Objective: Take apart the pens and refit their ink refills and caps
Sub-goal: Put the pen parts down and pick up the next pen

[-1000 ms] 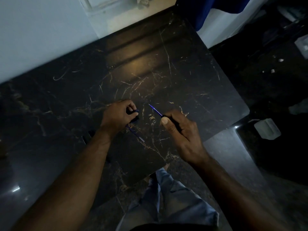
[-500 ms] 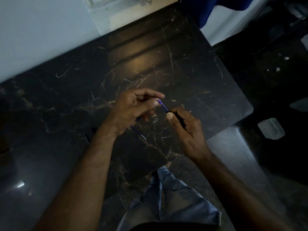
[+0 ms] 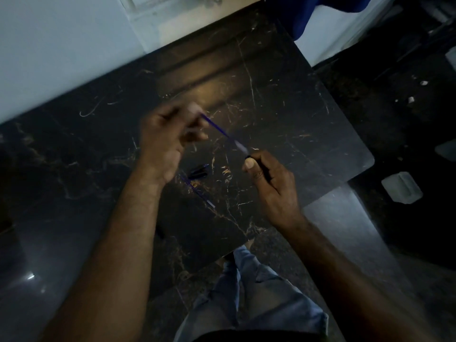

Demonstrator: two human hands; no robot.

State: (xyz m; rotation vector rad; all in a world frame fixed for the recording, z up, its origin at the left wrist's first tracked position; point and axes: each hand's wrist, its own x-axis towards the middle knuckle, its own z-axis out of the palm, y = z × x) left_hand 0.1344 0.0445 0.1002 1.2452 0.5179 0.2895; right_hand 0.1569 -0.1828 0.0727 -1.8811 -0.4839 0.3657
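Note:
My left hand (image 3: pixel 167 137), blurred by motion, pinches the far end of a thin blue ink refill (image 3: pixel 217 127). The refill slants down to the right, and its pale end hangs just off the mouth of a dark pen barrel (image 3: pixel 256 164) gripped in my right hand (image 3: pixel 271 183). On the black marble table (image 3: pixel 296 107) between my hands lie a dark pen cap (image 3: pixel 198 171) and a second blue refill (image 3: pixel 197 190), which runs diagonally toward me.
The table's right corner (image 3: pixel 367 161) and near edge drop to a dark floor. A pale square object (image 3: pixel 402 187) lies on the floor at right. A white wall (image 3: pixel 61 45) borders the far side. My legs in blue jeans (image 3: pixel 246 292) stand below.
My left hand left the parts on the table, took the refill's tip and drew it up and left, out of the barrel held in my right hand. The cap now lies uncovered.

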